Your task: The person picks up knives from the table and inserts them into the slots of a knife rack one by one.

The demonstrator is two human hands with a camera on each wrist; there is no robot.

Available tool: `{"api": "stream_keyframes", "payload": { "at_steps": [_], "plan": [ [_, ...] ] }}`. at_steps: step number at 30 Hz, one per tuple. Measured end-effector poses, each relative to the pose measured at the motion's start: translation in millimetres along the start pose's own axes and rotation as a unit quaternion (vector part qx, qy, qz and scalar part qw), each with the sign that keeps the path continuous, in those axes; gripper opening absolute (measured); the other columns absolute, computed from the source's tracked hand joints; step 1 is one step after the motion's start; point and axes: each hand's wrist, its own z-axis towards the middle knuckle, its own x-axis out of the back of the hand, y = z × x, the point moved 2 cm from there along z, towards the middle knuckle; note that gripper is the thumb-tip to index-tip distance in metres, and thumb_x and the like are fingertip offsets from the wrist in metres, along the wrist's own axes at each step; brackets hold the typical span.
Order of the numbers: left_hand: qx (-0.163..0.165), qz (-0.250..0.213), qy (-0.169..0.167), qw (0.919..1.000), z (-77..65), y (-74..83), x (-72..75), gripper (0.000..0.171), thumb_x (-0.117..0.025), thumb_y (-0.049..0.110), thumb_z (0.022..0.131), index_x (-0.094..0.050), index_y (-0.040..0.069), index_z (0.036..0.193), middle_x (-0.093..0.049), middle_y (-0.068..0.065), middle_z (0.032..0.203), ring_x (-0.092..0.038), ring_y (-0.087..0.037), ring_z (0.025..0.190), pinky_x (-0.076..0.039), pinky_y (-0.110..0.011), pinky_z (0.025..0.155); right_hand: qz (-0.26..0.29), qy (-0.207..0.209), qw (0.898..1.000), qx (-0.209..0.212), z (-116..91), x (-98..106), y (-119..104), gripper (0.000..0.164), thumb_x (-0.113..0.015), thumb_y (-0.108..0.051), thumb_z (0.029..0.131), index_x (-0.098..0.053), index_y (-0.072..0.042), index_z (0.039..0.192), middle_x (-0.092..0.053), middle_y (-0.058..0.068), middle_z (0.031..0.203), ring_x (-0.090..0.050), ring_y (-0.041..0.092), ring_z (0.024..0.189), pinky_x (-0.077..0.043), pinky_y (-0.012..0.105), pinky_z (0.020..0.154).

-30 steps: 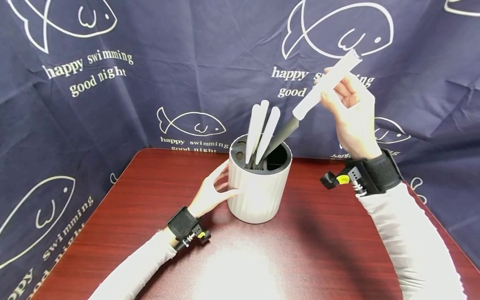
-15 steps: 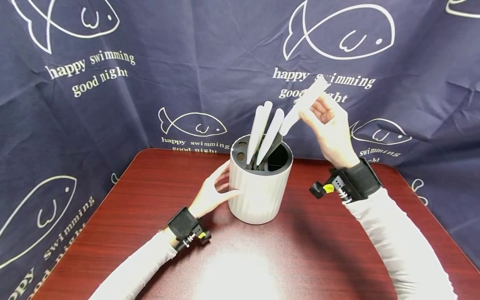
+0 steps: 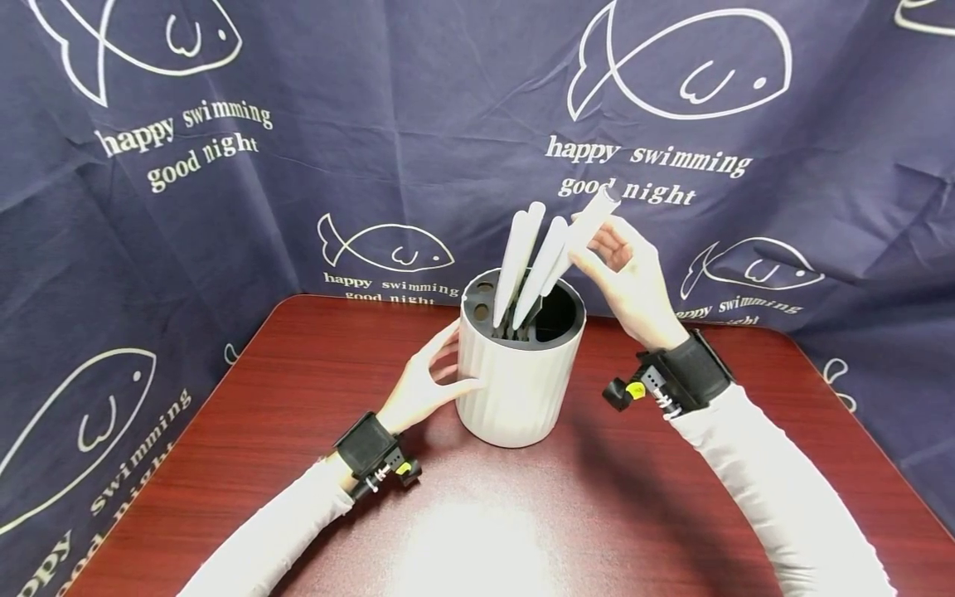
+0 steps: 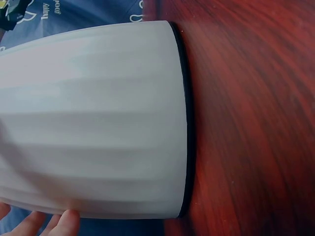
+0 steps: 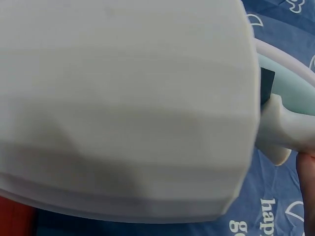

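Note:
A white ribbed knife block (image 3: 515, 390) with a dark slotted top stands upright on the table. My left hand (image 3: 418, 390) holds its left side, thumb in front and fingers behind; fingertips (image 4: 66, 223) show against its wall in the left wrist view. My right hand (image 3: 634, 282) pinches the white handle of a knife (image 3: 580, 236), leaning right above the block. Most of its dark blade is inside or behind other handles. Several white-handled knives (image 3: 513, 261) stand in the slots beside it. In the right wrist view, the held knife's handle (image 5: 288, 128) shows past the block's rim.
The block's top has a large dark opening (image 3: 555, 319) at right and small round holes (image 3: 481, 312) at left. The reddish-brown table (image 3: 313, 365) reaches back to a blue fish-print curtain (image 3: 418, 124). Glare lies on the table's front.
My right hand has moved down and left with the knife, and its blade has sunk deeper into the block. The left hand stays at the block's side.

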Motion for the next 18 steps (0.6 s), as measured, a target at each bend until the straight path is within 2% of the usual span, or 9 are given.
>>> {"api": "stream_keyframes", "payload": {
  "at_steps": [5, 12, 18],
  "plan": [
    [0.000, 0.001, 0.000, 1.0000, -0.7, 0.5, 0.2, 0.088, -0.077, -0.008, 0.076, -0.033, 0.009, 0.150, -0.045, -0.019, 0.142, -0.049, -0.036, 0.126, -0.048, -0.040, 0.100, 0.000, -0.005, 1.000, -0.011, -2, -1, 7, 0.037, -0.062, 0.013, 0.085, -0.062, -0.012, 0.113, -0.069, -0.006, 0.104, -0.060, 0.012, 0.099, -0.047, 0.022, 0.090],
    [0.006, 0.005, 0.003, 1.0000, -1.2, -0.3, 0.3, 0.088, -0.078, -0.007, 0.075, -0.034, 0.009, 0.150, -0.046, -0.018, 0.141, -0.050, -0.034, 0.125, -0.048, -0.041, 0.100, -0.015, -0.026, 0.999, -0.015, -8, -5, 15, 0.034, -0.062, 0.013, 0.085, -0.061, -0.014, 0.106, -0.066, -0.007, 0.096, -0.059, 0.012, 0.098, -0.047, 0.022, 0.089],
    [0.009, 0.001, 0.002, 1.0000, -0.4, 1.5, -0.1, 0.089, -0.078, -0.008, 0.075, -0.034, 0.009, 0.150, -0.045, -0.018, 0.143, -0.049, -0.035, 0.127, -0.048, -0.042, 0.100, -0.013, -0.032, 0.999, -0.017, -9, -6, 17, 0.034, -0.062, 0.012, 0.085, -0.061, -0.014, 0.106, -0.066, -0.006, 0.097, -0.059, 0.012, 0.099, -0.047, 0.021, 0.088]
  ]
}}
